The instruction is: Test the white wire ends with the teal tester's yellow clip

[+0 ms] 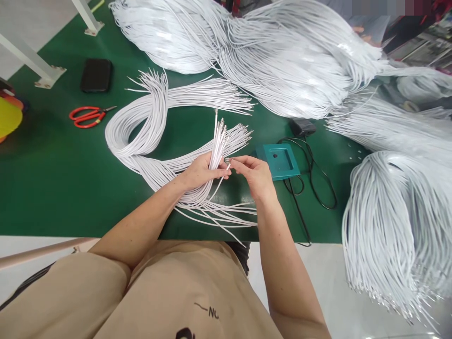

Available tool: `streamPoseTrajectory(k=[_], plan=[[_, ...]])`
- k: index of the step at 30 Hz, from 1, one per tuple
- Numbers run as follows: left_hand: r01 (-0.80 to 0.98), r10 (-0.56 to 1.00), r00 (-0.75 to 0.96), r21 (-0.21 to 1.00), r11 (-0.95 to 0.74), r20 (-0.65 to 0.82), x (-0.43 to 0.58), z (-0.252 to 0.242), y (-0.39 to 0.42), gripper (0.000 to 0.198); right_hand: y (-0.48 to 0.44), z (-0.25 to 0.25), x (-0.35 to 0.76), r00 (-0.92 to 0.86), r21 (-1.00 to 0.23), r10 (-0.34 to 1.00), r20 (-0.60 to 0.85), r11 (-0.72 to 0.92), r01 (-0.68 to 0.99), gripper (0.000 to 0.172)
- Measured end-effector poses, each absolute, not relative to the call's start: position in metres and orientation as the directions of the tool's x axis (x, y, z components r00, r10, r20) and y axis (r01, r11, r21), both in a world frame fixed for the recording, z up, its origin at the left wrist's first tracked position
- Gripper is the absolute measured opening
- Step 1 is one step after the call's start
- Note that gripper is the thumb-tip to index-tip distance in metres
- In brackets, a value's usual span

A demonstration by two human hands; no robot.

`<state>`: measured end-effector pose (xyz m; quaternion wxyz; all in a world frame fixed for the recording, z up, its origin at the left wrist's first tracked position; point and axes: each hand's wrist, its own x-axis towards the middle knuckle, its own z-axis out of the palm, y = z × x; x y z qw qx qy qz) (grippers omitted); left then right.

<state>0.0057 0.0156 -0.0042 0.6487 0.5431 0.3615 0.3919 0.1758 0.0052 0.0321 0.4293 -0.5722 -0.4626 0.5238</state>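
Observation:
My left hand (201,170) grips a bundle of thin white cables (219,141) near their metal-tipped ends, which fan up and away from me. My right hand (252,172) pinches the tip of a single white cable (228,165) right beside the left hand's fingers. The bundle trails down over the green table (52,188) and loops round to the left in a long coil (130,136). A small teal fixture block (280,161) with a square recess lies just right of my right hand.
Large heaps of white cable (282,61) fill the back of the table, and another bundle (391,221) hangs over the right edge. Red scissors (86,116) and a black case (96,75) lie at left. A black cord (314,183) runs from the teal block.

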Motion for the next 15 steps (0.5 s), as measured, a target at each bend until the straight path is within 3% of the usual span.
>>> streamPoseTrajectory(k=[5,10,15], plan=[[-0.154,0.899,0.438,0.984,0.092,-0.015,0.0069,-0.007,0.0144,0.022,0.0003,0.0278,0.1715,0.058,-0.983,0.983,-0.173,-0.176,0.053,0.016],[-0.119,0.881,0.471,0.987,0.11,-0.041,0.0085,-0.0075,0.013,0.016,-0.0004,0.0242,0.1689,0.129,-0.968,0.983,-0.132,-0.156,0.194,0.011],[-0.137,0.877,0.474,0.978,0.16,-0.078,0.0082,-0.0061,0.0126,0.033,-0.0001,0.0215,0.1729,0.077,-0.926,0.925,-0.372,-0.376,0.043,0.014]])
